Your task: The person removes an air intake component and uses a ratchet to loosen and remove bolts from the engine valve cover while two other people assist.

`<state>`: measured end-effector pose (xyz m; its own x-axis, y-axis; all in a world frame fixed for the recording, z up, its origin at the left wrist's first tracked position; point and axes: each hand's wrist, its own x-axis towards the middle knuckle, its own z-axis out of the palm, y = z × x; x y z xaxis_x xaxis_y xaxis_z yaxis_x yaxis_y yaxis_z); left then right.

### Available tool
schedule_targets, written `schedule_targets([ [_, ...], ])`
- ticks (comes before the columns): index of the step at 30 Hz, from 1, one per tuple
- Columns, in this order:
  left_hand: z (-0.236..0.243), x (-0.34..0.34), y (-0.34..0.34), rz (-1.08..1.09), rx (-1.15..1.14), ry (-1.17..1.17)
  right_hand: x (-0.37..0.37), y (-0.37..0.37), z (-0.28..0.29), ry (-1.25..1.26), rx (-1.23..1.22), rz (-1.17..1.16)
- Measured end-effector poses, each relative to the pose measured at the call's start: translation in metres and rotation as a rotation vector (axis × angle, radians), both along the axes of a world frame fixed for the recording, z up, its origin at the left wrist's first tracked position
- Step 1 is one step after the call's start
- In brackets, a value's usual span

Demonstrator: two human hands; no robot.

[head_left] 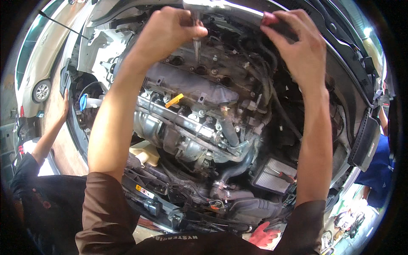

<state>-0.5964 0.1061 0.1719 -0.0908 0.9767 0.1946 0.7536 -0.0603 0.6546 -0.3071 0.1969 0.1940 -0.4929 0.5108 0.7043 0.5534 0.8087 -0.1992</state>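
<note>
My left hand (169, 32) grips an upright metal extension bar (197, 52) near the top of the view, thumb and fingers closed round it. The bar's lower end points at a round well in the dark engine cover (185, 59); whether it has entered the well I cannot tell. Over the engine's far right side is my right hand (302, 44), raised and slightly blurred. Its thumb and fingers close on a small reddish thing (268, 19), whose kind I cannot make out. Below my hands, a yellow dipstick handle (174, 100) sticks up from the engine.
A ribbed air filter (274, 175) with a screwdriver (284, 176) on it lies at the right. A red glove (263, 234) rests at the front edge. Another person's arm (53, 127) reaches to the car's left side; a person in blue (376, 170) stands at the right.
</note>
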Motion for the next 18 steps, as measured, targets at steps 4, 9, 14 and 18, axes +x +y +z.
schedule_targets([
  [4, 0.02, -0.018, -0.007, 0.05, -0.03, -0.133, -0.019, -0.007, 0.023, 0.061, -0.041, 0.088],
  [9, -0.024, -0.001, -0.015, 0.093, -0.043, -0.085, -0.019, -0.01, 0.006, -0.073, 0.051, 0.01],
  [14, -0.066, 0.018, -0.024, 0.124, -0.115, -0.135, -0.003, -0.015, -0.047, -0.069, -0.029, 0.045],
  [18, -0.088, 0.026, -0.03, 0.123, -0.188, -0.227, -0.001, -0.014, -0.077, -0.155, -0.1, 0.02],
])
